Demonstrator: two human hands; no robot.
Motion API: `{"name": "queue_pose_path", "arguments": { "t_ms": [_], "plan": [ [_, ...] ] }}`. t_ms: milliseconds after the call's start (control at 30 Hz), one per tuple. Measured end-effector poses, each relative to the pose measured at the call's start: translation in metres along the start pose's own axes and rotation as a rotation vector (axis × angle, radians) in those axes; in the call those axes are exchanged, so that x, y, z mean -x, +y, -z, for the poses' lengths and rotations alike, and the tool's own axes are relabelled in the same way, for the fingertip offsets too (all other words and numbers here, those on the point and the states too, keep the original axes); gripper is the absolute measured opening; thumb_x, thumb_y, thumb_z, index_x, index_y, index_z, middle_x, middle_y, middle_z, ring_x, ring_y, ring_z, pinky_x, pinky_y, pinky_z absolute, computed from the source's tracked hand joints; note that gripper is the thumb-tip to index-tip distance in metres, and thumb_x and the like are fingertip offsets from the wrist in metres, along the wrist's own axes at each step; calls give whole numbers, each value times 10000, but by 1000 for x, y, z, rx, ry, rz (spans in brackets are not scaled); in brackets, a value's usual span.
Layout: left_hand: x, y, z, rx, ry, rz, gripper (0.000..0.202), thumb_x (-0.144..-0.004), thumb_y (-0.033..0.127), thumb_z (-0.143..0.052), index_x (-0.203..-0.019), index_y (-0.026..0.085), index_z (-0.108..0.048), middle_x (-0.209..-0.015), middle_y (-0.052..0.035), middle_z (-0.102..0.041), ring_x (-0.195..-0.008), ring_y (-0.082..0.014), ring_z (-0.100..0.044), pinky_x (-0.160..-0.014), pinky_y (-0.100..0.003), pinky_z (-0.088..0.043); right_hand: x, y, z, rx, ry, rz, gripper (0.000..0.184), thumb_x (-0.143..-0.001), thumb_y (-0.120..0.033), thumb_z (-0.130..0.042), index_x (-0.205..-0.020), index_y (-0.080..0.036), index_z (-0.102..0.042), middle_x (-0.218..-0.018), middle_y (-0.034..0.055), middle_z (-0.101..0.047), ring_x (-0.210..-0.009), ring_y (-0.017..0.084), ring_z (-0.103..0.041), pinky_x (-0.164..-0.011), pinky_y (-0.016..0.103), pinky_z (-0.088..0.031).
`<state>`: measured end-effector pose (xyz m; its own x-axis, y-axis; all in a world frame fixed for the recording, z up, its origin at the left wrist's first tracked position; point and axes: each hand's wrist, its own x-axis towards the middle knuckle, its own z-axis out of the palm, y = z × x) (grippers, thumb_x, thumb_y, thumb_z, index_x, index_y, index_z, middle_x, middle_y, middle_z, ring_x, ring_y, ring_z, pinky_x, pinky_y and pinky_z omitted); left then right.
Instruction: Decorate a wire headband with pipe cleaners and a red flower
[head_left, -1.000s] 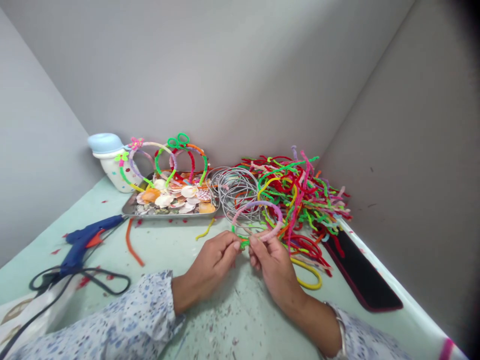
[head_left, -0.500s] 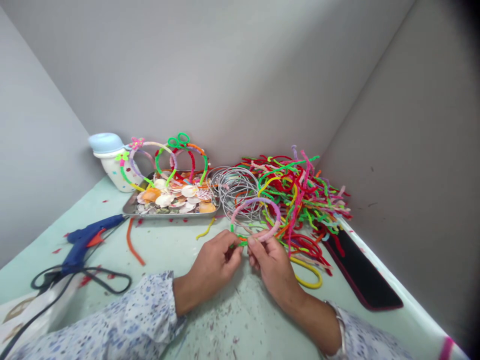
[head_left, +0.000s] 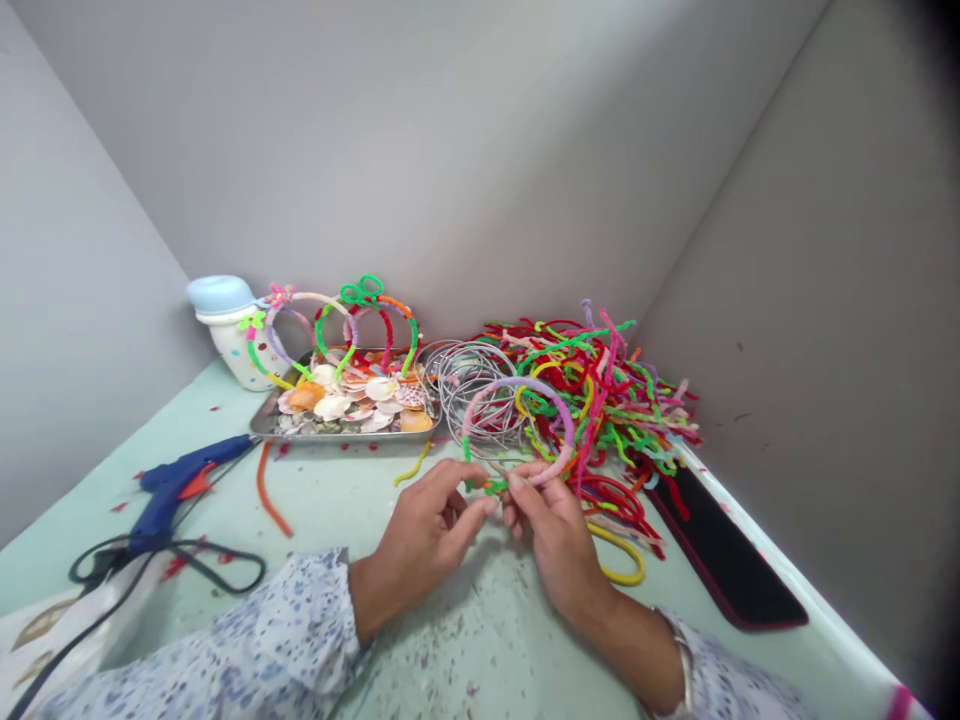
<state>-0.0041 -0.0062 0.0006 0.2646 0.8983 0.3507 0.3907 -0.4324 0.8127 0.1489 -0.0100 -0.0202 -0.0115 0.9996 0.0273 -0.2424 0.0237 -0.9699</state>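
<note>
A hoop (head_left: 564, 405) wrapped in fuzzy purple, pink, green and orange pipe cleaner stands up between my hands. My right hand (head_left: 555, 535) is closed on its pink lower part, thumb and fingers pinching it. At the hoop's green and orange lower end, my left hand (head_left: 424, 520) has its thumb and forefinger apart, close around the green pipe cleaner (head_left: 495, 488). Whether a fingertip touches it I cannot tell. Behind the hoop lies a tangle of grey wire rings (head_left: 457, 395).
A metal tray (head_left: 352, 438) holds shells, with decorated hoops standing over it beside a white cup (head_left: 244, 350). Loose pipe cleaners (head_left: 622, 400) pile up at right, partly over a black flat object (head_left: 731, 555). A blue glue gun (head_left: 169, 495) with its cord lies at left.
My left thumb and forefinger have parted from their closed pinch at the green end. The hoop has tilted and shifted slightly up and right in my right hand.
</note>
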Motion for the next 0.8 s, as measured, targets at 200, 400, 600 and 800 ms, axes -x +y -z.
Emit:
{"name": "queue_pose_path", "arguments": {
  "t_ms": [200, 400, 600, 800],
  "plan": [
    [-8, -10, 2, 563, 24, 377, 320, -860, 442, -508, -1022, 168, -547, -750, -5, -601, -512, -90, -544, -455, -203, -372, -10, 4, 6, -138, -25, -50, 160, -811, -337, -596, -797, -194, -525, -587, -41, -559, -489, 89, -486, -453, 192, -352],
    [-13, -16, 1, 759, -16, 387, 249, -791, 376, -630, -788, 127, -614, -622, -9, -606, -538, -93, -533, -536, -207, -399, -10, 5, 4, -57, -73, -48, 260, -787, -396, -618, -920, -183, -552, -656, -34, -580, -489, 86, -497, -430, 183, -350],
    [-7, -19, -1, 783, 44, 333, 232, -801, 361, -625, -833, 132, -626, -662, -17, -627, -587, -111, -556, -600, -231, -433, -8, 0, 2, 225, -158, -29, 316, -847, -462, -524, -760, -161, -563, -562, -24, -573, -442, 81, -463, -429, 195, -340],
    [-2, -22, -4, 691, 59, 258, 231, -830, 364, -590, -850, 136, -617, -676, -36, -639, -615, -124, -563, -629, -244, -435, -5, -2, 0, 297, -204, -41, 306, -847, -441, -524, -746, -156, -571, -565, -19, -592, -435, 82, -474, -429, 198, -347]
  ]
}}
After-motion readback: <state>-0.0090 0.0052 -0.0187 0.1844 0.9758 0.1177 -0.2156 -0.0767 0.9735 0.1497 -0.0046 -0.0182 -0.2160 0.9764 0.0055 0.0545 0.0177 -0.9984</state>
